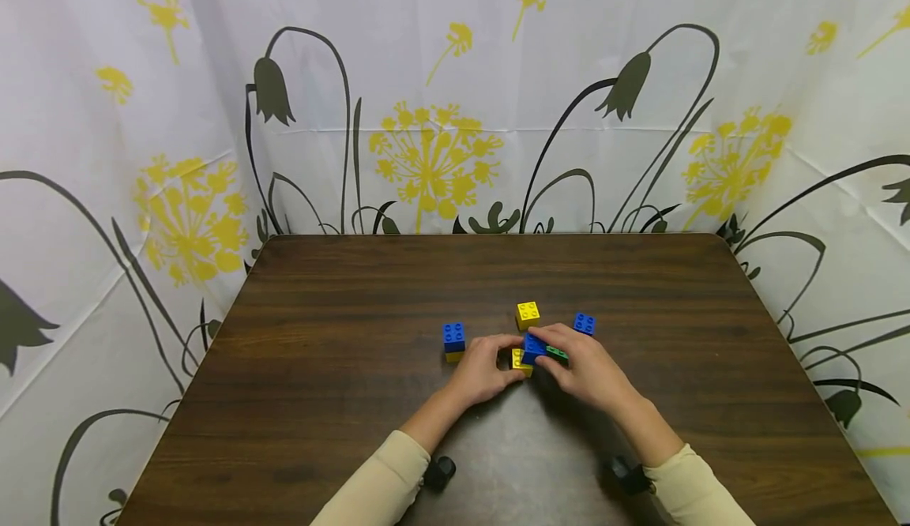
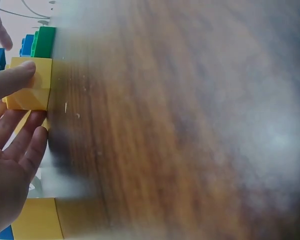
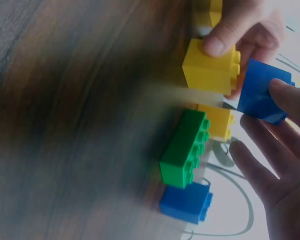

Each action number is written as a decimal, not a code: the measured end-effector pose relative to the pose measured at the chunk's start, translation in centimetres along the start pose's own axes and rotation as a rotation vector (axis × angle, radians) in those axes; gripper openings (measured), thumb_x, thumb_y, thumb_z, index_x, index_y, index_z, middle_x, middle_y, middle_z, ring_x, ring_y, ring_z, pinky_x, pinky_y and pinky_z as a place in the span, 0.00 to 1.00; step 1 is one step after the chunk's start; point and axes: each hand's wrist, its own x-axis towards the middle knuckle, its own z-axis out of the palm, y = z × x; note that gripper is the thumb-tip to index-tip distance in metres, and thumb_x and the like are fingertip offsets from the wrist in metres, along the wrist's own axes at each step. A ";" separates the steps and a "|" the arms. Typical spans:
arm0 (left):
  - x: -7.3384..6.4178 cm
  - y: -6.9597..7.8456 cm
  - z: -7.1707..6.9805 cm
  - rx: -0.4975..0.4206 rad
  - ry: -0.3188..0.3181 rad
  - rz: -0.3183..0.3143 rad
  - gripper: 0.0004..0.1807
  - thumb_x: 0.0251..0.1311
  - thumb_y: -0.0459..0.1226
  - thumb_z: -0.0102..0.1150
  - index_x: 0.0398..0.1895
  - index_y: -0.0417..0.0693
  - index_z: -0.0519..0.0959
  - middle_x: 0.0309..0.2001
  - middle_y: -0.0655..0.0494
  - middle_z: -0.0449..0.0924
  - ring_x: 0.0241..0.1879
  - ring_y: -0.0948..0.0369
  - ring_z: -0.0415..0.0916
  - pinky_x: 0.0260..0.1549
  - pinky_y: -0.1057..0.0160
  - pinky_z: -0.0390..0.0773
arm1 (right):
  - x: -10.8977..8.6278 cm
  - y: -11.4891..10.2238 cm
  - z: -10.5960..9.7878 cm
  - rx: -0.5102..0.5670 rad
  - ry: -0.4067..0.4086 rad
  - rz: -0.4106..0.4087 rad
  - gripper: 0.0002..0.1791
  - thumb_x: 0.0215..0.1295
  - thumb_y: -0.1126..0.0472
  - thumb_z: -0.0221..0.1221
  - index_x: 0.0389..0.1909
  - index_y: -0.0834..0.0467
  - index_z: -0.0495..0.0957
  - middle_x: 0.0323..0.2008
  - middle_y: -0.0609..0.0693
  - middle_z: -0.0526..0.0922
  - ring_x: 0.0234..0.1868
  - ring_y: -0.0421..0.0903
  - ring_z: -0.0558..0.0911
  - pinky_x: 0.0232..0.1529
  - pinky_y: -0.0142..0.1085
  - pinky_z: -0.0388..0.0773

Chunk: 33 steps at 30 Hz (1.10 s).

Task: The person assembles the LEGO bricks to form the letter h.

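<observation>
My left hand (image 1: 480, 370) grips a yellow building brick (image 3: 207, 67) that rests on the table, thumb on its near side and fingers round the far side. Between thumb and fingers of my right hand (image 1: 587, 368) is a blue brick (image 3: 262, 90), held tilted just above the yellow brick's studs. In the right wrist view a small gap shows between the two. A longer green brick (image 3: 182, 147) lies beside them, partly covered by the right hand in the head view.
Left of the left hand stands a blue brick (image 1: 453, 333) stacked on a yellow one (image 2: 37, 218). Another yellow brick (image 1: 528, 315) sits behind the hands, and another blue brick (image 1: 584, 322) to the right. A patterned curtain (image 1: 455, 76) hangs behind the brown table (image 1: 341, 289).
</observation>
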 end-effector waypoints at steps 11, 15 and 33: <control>0.1 0.0 -0.1 0.020 0.020 0.015 0.28 0.49 0.37 0.77 0.56 0.45 0.80 0.49 0.55 0.84 0.47 0.62 0.79 0.50 0.61 0.78 | 0.6 -0.7 0.8 -0.044 -0.022 -0.029 0.25 0.62 0.63 0.67 0.61 0.58 0.77 0.51 0.47 0.80 0.46 0.42 0.81 0.48 0.41 0.80; 0.0 0.0 0.0 0.025 0.012 0.015 0.29 0.50 0.38 0.76 0.58 0.46 0.79 0.53 0.54 0.82 0.53 0.61 0.77 0.55 0.59 0.75 | 0.5 -0.8 0.9 -0.047 -0.031 -0.025 0.25 0.62 0.63 0.67 0.61 0.57 0.77 0.51 0.46 0.80 0.46 0.42 0.81 0.47 0.40 0.80; 0.1 0.1 -0.1 0.019 0.004 0.019 0.26 0.52 0.38 0.75 0.56 0.47 0.80 0.52 0.56 0.82 0.50 0.63 0.77 0.53 0.60 0.76 | 0.8 -1.1 0.9 -0.097 -0.032 -0.022 0.25 0.60 0.63 0.69 0.59 0.54 0.79 0.50 0.46 0.80 0.45 0.43 0.83 0.44 0.40 0.81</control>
